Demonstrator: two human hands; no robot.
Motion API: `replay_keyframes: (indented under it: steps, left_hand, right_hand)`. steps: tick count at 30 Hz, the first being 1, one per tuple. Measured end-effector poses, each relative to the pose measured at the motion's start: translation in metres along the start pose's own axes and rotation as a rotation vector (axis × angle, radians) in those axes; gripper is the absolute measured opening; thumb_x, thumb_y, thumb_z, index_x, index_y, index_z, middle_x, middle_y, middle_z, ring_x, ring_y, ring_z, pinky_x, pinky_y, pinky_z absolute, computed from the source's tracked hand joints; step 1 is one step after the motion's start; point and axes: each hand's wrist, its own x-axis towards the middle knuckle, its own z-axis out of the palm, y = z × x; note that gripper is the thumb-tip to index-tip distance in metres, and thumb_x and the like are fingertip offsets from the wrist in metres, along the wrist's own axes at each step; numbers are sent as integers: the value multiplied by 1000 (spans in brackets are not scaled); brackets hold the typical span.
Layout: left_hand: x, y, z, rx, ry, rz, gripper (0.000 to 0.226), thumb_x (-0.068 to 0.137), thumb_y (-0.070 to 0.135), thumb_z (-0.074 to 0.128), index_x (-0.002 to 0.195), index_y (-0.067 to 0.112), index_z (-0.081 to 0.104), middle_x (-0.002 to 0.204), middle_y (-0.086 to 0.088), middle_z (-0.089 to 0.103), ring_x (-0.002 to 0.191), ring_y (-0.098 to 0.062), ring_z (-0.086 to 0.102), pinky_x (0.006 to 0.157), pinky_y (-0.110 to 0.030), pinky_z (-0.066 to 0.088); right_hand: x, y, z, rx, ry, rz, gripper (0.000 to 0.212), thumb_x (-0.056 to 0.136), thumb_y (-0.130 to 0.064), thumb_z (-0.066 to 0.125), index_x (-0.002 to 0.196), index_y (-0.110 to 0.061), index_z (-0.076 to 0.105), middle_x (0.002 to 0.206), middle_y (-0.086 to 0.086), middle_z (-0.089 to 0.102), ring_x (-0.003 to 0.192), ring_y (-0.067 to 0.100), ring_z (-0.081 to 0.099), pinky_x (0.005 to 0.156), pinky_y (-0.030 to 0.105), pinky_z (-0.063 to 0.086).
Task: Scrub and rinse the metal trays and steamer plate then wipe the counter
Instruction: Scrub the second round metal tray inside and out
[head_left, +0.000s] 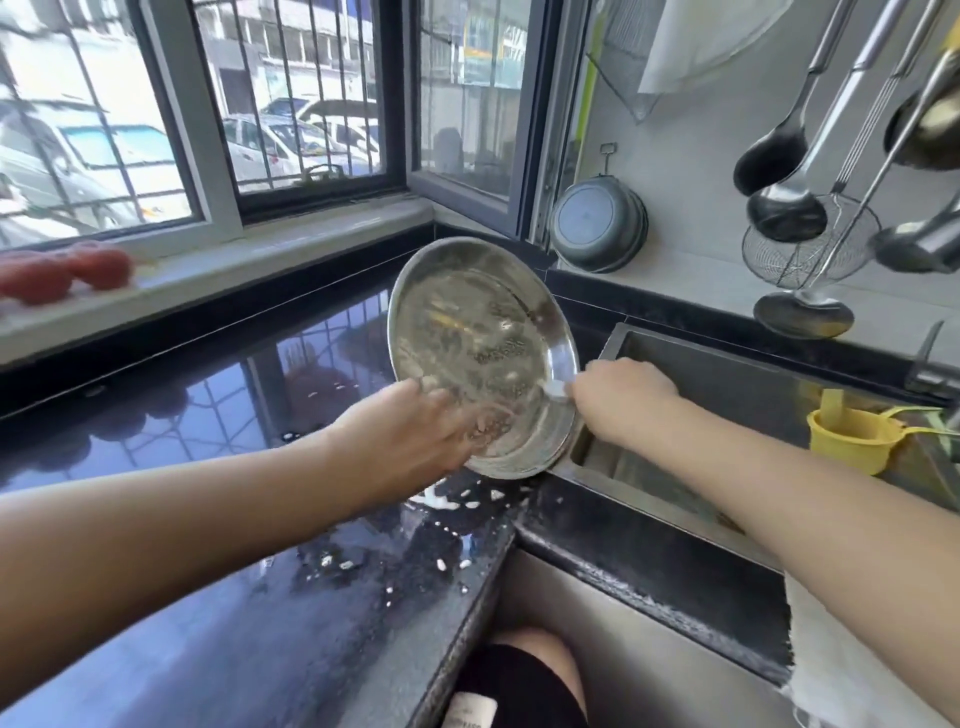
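Fingers of the left hand (415, 441) were blurred at the near rim of the round, shallow stainless-steel tray (480, 353), and whether they curled round that rim or pressed flat on its inner face could not be told. Fingers of the right hand (618, 400) were curled at the tray's right rim, pinching what looked like a small white scrubbing pad (557, 388) against the metal, though it was too small to be sure.

Nearest the person, the glossy black stone desk (182, 441) was wet and flecked with white foam spots (447, 499) just below the tray. The tray itself stood tilted, its inner face turned towards the person, its lower edge over the corner where the desk met the rectangular steel sink (727, 384).

Judging by its thin wall and soapy sheen, the tray was probably light and stiff, but slippery. It would not bend or break, yet a wet rim could slide out of a loose hold and clatter into the sink. The rolled rim seemed the best place to hold, at two opposite points, with the lower edge braced against the desk.

Farther right, a yellow plastic scoop (852, 436) sat in the sink. Beyond, steel ladles (787, 208) and a wire skimmer (810, 249) hung on the tiled wall, beside a grey pan (597, 223).
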Motion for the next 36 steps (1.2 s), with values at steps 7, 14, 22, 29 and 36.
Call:
replay_keyframes:
  steps: [7, 14, 22, 29, 36]
  left_hand:
    - [26, 27, 1, -36, -82, -50, 36, 93, 7, 36, 104, 13, 69, 104, -10, 70, 98, -32, 69, 83, -44, 55]
    - [38, 65, 25, -173, 129, -243, 62, 82, 4, 32, 136, 15, 62, 73, 1, 70, 60, -21, 71, 46, -27, 32]
    - [-20, 15, 23, 68, 47, -23, 36, 75, 10, 48, 95, 19, 76, 78, -1, 68, 64, -23, 65, 54, -31, 52]
    - [-10, 0, 8, -17, -54, -33, 34, 89, 4, 37, 100, 18, 65, 91, -4, 69, 81, -26, 69, 70, -36, 54]
    - [36, 56, 9, -240, -132, -263, 34, 99, 5, 41, 130, 11, 53, 120, -8, 65, 110, -31, 65, 72, -38, 47]
  right_hand:
    - [-13, -28, 4, 150, -162, -54, 16, 91, -9, 52, 104, -11, 60, 117, 13, 64, 82, 28, 53, 69, 31, 44]
    - [-10, -35, -1, 313, -298, -240, 50, 96, -5, 43, 130, -33, 67, 105, 8, 66, 91, 29, 63, 83, 39, 58]
    - [0, -6, -18, 51, -197, -49, 63, 86, 4, 46, 135, -31, 63, 130, 11, 61, 105, 32, 63, 89, 38, 55]
    - [-5, -28, -2, 93, -168, -49, 50, 86, 1, 47, 129, -19, 64, 101, 9, 58, 86, 31, 62, 74, 37, 55]
    - [-4, -29, 0, 194, -200, -60, 54, 90, -4, 44, 137, -25, 61, 123, 11, 62, 99, 30, 63, 89, 39, 57]
